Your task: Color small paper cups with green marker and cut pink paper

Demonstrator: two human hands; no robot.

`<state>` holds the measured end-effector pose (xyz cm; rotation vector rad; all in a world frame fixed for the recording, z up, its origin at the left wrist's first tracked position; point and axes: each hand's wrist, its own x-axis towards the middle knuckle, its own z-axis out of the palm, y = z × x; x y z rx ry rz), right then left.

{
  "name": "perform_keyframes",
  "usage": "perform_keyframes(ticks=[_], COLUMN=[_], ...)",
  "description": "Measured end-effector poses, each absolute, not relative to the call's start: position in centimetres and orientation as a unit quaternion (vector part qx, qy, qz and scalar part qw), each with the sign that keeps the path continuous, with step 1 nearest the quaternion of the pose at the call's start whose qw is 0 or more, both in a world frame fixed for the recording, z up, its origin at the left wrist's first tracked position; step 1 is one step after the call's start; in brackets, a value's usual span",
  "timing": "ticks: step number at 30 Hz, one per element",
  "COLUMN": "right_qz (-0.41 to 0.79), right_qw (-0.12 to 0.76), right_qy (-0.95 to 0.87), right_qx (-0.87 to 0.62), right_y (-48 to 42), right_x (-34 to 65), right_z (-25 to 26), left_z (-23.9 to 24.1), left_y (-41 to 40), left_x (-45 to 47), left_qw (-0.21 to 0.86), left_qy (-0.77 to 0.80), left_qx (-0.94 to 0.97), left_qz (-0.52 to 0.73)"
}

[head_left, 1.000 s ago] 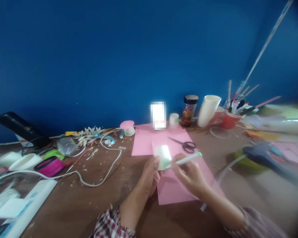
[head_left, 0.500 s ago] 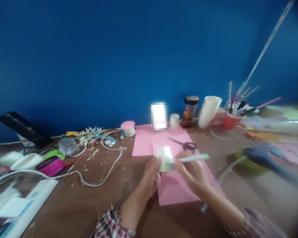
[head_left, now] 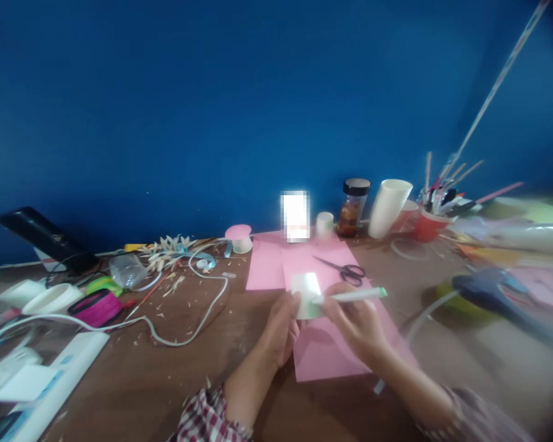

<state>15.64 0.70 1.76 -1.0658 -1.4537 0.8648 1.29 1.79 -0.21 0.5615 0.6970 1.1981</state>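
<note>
My left hand [head_left: 280, 328] holds a small white paper cup [head_left: 307, 294] on its side, fingers closed on its left rim. My right hand [head_left: 357, 324] is closed round a white marker with a green cap [head_left: 352, 296]. The marker's tip touches the cup's lower right edge, where a green mark shows. Both hands are over pink paper sheets [head_left: 325, 353] lying on the brown table [head_left: 166, 380]. Black scissors [head_left: 345, 269] lie on the pink paper just behind my right hand.
A white cable [head_left: 184, 331] loops at the left among paper scraps, a magenta spool [head_left: 94, 308] and white boxes. Along the blue wall stand a dark-lidded jar [head_left: 352, 207], a tilted white cup [head_left: 388, 207] and a red cup of brushes [head_left: 428, 224]. A blue tool [head_left: 498, 293] lies at right.
The marker's capped end has risen and swung right since the first frame, lying flatter now. The cup has shifted a little to the right in my left hand.
</note>
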Motion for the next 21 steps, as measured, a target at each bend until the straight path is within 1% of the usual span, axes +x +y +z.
perform_keyframes(ticks=[4, 11, 16, 21], right_qz=[0.351, 0.376, 0.378, 0.379], right_qw=[0.548, 0.532, 0.542, 0.516], right_qy=[-0.609, -0.609, -0.595, -0.620], right_qx=[-0.454, -0.452, -0.458, -0.454], right_y=[0.82, 0.76, 0.66, 0.55], right_x=[15.65, 15.54, 15.55, 15.60], right_z=[1.92, 1.98, 2.05, 2.18], left_z=[-0.32, 0.01, 0.31, -0.10], left_y=[1.75, 1.68, 1.63, 1.73], left_x=[1.27, 1.43, 1.49, 1.37], left_qw=[0.727, 0.724, 0.725, 0.719], left_qy=[0.327, 0.323, 0.330, 0.335], left_qx=[0.260, 0.262, 0.257, 0.256], left_qz=[0.546, 0.550, 0.547, 0.551])
